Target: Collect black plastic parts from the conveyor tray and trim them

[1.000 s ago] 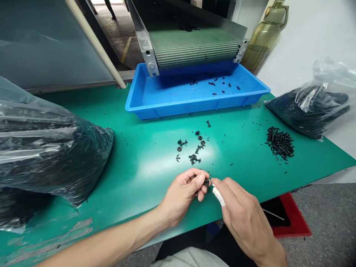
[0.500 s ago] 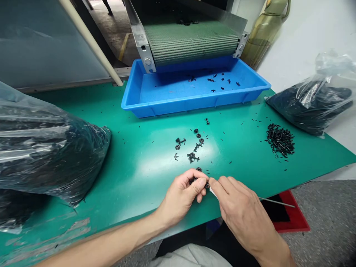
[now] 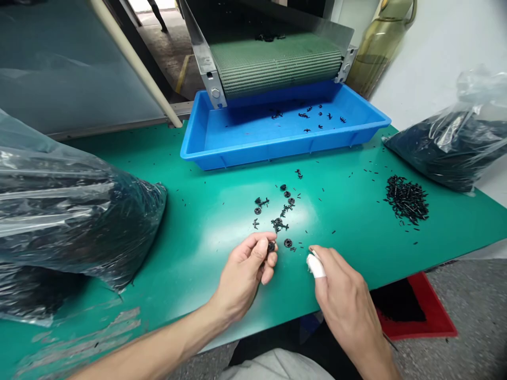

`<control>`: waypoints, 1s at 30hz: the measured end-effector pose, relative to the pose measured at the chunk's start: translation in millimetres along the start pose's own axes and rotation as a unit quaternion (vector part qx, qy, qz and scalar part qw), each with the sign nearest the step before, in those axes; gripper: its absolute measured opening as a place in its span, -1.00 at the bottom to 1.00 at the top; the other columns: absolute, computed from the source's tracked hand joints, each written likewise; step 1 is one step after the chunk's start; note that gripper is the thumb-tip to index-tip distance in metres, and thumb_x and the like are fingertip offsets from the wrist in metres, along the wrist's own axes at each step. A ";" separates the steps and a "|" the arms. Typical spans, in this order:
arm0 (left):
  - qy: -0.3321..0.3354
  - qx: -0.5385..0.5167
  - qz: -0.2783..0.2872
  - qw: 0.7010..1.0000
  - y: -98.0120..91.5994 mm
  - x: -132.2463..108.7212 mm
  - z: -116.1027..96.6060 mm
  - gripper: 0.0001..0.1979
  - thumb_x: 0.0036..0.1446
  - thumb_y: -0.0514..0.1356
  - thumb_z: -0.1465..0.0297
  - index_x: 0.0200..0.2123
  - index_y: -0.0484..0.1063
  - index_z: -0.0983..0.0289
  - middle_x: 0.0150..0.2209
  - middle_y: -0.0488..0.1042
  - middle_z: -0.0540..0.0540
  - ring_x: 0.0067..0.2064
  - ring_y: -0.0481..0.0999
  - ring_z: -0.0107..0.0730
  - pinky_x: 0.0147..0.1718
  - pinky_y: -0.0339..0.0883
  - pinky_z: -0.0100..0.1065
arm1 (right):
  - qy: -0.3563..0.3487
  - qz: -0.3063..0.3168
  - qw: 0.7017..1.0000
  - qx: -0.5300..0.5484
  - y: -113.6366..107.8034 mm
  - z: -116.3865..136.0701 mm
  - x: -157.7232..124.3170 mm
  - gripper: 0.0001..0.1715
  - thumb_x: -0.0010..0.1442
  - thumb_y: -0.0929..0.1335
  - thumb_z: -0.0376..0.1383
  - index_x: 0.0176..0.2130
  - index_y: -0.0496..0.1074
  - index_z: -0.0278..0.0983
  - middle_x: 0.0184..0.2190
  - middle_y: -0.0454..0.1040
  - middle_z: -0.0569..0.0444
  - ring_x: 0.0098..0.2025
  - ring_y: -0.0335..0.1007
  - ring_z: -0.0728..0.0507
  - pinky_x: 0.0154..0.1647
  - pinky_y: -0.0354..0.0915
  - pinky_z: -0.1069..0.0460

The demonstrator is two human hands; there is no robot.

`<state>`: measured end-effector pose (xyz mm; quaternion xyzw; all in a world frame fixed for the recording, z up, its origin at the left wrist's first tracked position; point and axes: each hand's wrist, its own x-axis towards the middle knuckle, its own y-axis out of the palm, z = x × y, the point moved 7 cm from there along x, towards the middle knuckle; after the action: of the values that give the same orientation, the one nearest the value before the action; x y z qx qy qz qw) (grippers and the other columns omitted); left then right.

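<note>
My left hand [image 3: 247, 269] is closed, pinching a small black round plastic part [image 3: 271, 246] between thumb and fingertips just above the table. To its right, my right hand [image 3: 343, 290] is closed around a thin rod-like tool [image 3: 390, 342], most of which the palm hides. A white wrapping [image 3: 316, 265] covers the right thumb. The two hands are apart. Just beyond them lie a black ring-shaped part [image 3: 288, 243], a cluster of black branched pieces [image 3: 279, 224] and several more small black parts.
A blue tray [image 3: 245, 153] with scattered black pieces stands under the end of a green conveyor belt [image 3: 281, 63]. Filled plastic bags sit left [image 3: 79, 211] and right [image 3: 439, 142]. A pile of short black bits [image 3: 406, 199] lies on the right. Below the table edge is a red tray [image 3: 439, 316].
My hands have separated: the left moved slightly left with the black part, and the right drew back from it. The tool's rear end has swung downward. The view has shifted slightly.
</note>
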<state>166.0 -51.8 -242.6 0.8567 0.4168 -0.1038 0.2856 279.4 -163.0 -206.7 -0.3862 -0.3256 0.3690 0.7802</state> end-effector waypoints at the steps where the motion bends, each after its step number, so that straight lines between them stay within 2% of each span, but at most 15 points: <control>1: -0.004 -0.017 -0.002 1.000 -2.0 0.5 -2.3 -0.75 0.21 0.19 0.24 -0.18 0.42 0.32 -0.48 0.37 -0.04 -0.62 0.21 -0.71 -0.59 0.04 -0.53 | -0.006 0.011 1.000 -0.001 0.1 -0.5 3.9 -0.67 0.30 0.16 -0.38 -0.05 0.41 -0.30 -0.28 0.47 -0.01 -0.30 0.45 -0.14 -0.36 0.27 0.01; 6: -0.026 -0.061 0.034 0.997 -0.7 1.8 -6.2 -0.76 0.25 0.14 0.23 -0.27 0.41 0.32 -0.39 0.41 0.04 -0.56 0.27 -0.66 -0.62 0.08 -0.56 | -0.053 0.058 0.997 -0.025 8.4 13.4 30.3 -0.58 0.22 0.19 -0.45 0.01 0.41 -0.23 -0.25 0.43 0.04 -0.36 0.40 -0.08 -0.43 0.22 0.06; 10: -0.040 -0.071 0.050 0.995 0.2 2.6 -3.9 -0.80 0.22 0.18 0.26 -0.29 0.41 0.30 -0.34 0.43 0.05 -0.50 0.31 -0.63 -0.62 0.09 -0.56 | -0.067 0.093 0.993 -0.031 15.1 20.0 41.5 -0.61 0.17 0.19 -0.48 -0.12 0.45 -0.22 -0.27 0.40 0.05 -0.40 0.37 -0.06 -0.46 0.20 0.07; 15: -0.068 -0.045 0.087 0.993 4.1 3.3 1.6 -0.77 0.19 0.22 0.28 -0.17 0.45 0.31 -0.35 0.45 0.06 -0.51 0.31 -0.62 -0.60 0.08 -0.53 | -0.076 0.068 0.991 0.091 -2.7 28.4 35.1 -0.59 0.21 0.18 -0.48 -0.06 0.44 -0.19 -0.24 0.41 0.05 -0.32 0.38 -0.04 -0.33 0.29 0.07; 19: -0.071 -0.009 0.115 0.991 8.4 1.7 4.8 -0.70 0.19 0.21 0.21 -0.18 0.44 0.34 -0.51 0.40 0.00 -0.55 0.25 -0.62 -0.57 0.04 -0.50 | -0.092 0.117 0.977 0.154 -3.2 41.4 28.0 -0.58 0.21 0.15 -0.50 -0.09 0.43 -0.18 -0.26 0.39 0.09 -0.33 0.36 -0.02 -0.31 0.30 0.08; 22: -0.057 -0.008 0.114 0.992 9.4 1.4 3.9 -0.72 0.16 0.25 0.23 -0.21 0.45 0.35 -0.52 0.38 -0.02 -0.54 0.24 -0.63 -0.54 0.02 -0.48 | -0.096 0.142 0.973 0.154 0.4 44.0 23.1 -0.55 0.22 0.12 -0.51 -0.06 0.41 -0.19 -0.26 0.37 0.07 -0.34 0.34 -0.03 -0.33 0.30 0.07; 26: -0.061 -0.027 0.107 0.992 9.8 2.3 4.9 -0.72 0.16 0.25 0.23 -0.25 0.44 0.36 -0.50 0.39 -0.02 -0.55 0.22 -0.65 -0.53 0.02 -0.47 | -0.128 0.081 0.984 0.095 -4.1 40.7 14.4 -0.51 0.24 0.11 -0.52 0.07 0.34 -0.26 -0.25 0.38 0.01 -0.29 0.36 -0.09 -0.30 0.31 0.02; 30: -0.053 -0.046 0.091 0.993 7.9 3.2 5.1 -0.72 0.12 0.28 0.22 -0.26 0.43 0.34 -0.43 0.43 0.02 -0.53 0.23 -0.64 -0.56 -0.04 -0.47 | -0.150 0.040 0.986 0.053 -5.4 40.4 9.2 -0.65 0.31 0.13 -0.47 -0.03 0.37 -0.32 -0.32 0.40 -0.01 -0.33 0.36 -0.11 -0.34 0.30 0.00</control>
<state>174.5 -56.5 -244.9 0.8706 0.3255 -0.1031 0.3541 253.9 -143.1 -180.3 -0.2970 -0.4030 0.4708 0.7264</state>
